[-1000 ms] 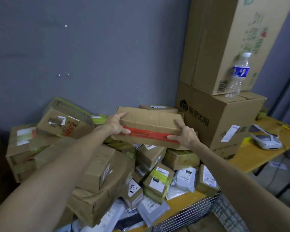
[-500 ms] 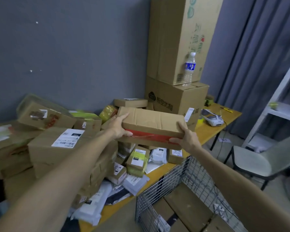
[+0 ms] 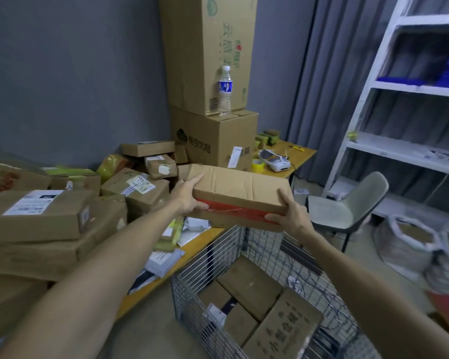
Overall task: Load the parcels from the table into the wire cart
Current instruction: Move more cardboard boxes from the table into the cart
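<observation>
I hold a flat cardboard parcel with red tape (image 3: 240,189) in the air, over the far corner of the wire cart (image 3: 218,257). My left hand (image 3: 188,194) grips its left end and my right hand (image 3: 289,212) grips its right end. The cart stands against the yellow table (image 3: 200,240) and holds several cardboard boxes (image 3: 249,285). A heap of brown parcels (image 3: 44,213) and some grey mailer bags (image 3: 163,260) covers the table to the left.
Two big stacked cartons (image 3: 213,136) stand at the table's back with a water bottle (image 3: 224,92) on the lower one. A label printer (image 3: 275,160) and yellow tape roll (image 3: 257,164) lie on the table's right end. A chair (image 3: 347,206), white shelving (image 3: 410,149) and sacks (image 3: 410,242) stand to the right.
Both hands have lifted the red-taped parcel off the pile and carried it right, out over the cart. My view has swung right and down, bringing the cart, chair and shelving into sight.
</observation>
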